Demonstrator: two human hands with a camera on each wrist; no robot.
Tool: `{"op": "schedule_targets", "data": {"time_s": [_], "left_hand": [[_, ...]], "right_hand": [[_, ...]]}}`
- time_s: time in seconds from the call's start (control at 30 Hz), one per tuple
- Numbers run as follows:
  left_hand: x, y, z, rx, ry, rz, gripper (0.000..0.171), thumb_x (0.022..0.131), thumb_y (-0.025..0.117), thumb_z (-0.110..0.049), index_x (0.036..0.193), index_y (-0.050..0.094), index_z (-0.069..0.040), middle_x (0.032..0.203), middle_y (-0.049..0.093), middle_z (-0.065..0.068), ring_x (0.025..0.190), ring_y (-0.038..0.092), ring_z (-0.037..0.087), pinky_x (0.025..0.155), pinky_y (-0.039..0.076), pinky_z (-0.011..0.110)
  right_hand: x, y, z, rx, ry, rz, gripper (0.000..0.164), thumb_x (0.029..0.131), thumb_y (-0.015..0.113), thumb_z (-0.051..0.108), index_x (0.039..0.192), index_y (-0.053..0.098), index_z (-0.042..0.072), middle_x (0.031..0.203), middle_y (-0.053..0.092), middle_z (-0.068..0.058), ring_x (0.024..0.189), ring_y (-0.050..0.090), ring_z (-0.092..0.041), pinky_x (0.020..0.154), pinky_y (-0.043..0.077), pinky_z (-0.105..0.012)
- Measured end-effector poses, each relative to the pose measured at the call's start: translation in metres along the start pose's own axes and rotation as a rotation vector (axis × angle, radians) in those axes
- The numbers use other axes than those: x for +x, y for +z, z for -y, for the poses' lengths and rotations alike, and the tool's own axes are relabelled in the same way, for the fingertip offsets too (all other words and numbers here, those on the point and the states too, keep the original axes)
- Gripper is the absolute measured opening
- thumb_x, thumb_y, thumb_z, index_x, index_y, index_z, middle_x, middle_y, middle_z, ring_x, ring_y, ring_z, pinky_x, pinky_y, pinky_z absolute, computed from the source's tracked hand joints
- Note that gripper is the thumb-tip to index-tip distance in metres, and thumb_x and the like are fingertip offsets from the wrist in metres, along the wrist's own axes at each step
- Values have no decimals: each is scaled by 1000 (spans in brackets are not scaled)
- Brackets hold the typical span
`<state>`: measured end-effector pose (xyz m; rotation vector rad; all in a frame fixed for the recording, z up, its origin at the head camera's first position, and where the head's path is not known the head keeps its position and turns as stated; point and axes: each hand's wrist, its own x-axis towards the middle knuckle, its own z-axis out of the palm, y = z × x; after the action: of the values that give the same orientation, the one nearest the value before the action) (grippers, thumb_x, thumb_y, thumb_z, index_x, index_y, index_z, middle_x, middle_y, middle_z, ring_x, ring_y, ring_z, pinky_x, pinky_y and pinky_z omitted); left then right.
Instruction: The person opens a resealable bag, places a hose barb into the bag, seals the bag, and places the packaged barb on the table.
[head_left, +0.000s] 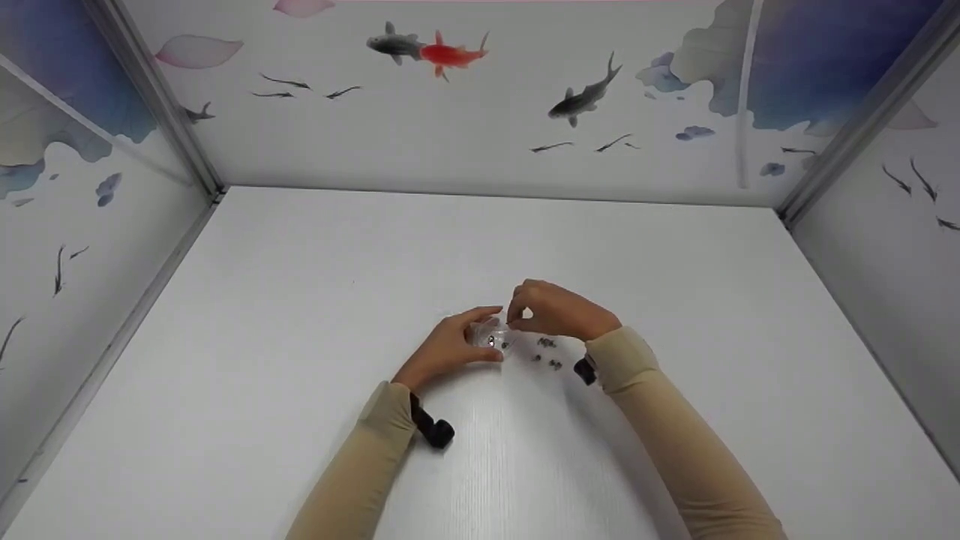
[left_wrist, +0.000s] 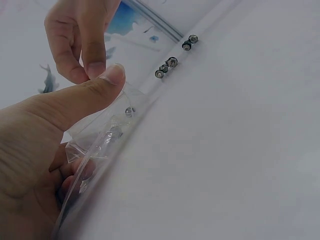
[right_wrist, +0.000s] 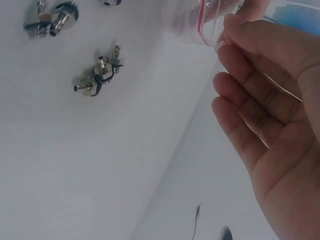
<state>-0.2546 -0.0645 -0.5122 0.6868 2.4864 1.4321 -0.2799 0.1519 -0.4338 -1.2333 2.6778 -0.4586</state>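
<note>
A clear zip-lock plastic bag with a red zip line stands just above the table, held between the thumb and fingers of my left hand. A few small metal fittings show through its film. At the bag's opening, the thumb and forefinger of my right hand pinch its edge; whether a small part is also between them is hidden. The other right fingers are loosely bent. Several loose metal fittings with hex nuts and dark rings lie in small clusters on the table, right of the bag.
The white table is bounded by printed panels with fish at the back and both sides. Metal posts stand at the corners. Each wrist wears a black camera over a beige sleeve.
</note>
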Motion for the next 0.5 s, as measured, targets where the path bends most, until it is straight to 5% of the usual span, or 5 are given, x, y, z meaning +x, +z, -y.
{"op": "schedule_targets", "data": {"time_s": [0.3,0.5], "left_hand": [[1,0,1,-5,-19,12,72,76,81,-36,140,50,-31,141,53,-1,120,49,16,102,38,41],[1,0,3,22,-11,13,73,76,80,-39,141,49,-28,141,53,-1,108,49,15,95,40,38]], "right_hand": [[0,1,0,8,-7,-4,14,88,68,9,99,76,5,95,71,-5,93,61,-20,84,51,-33],[-2,1,-1,4,-22,-11,14,88,69,9,100,76,5,95,71,-5,93,61,-20,84,51,-33]]}}
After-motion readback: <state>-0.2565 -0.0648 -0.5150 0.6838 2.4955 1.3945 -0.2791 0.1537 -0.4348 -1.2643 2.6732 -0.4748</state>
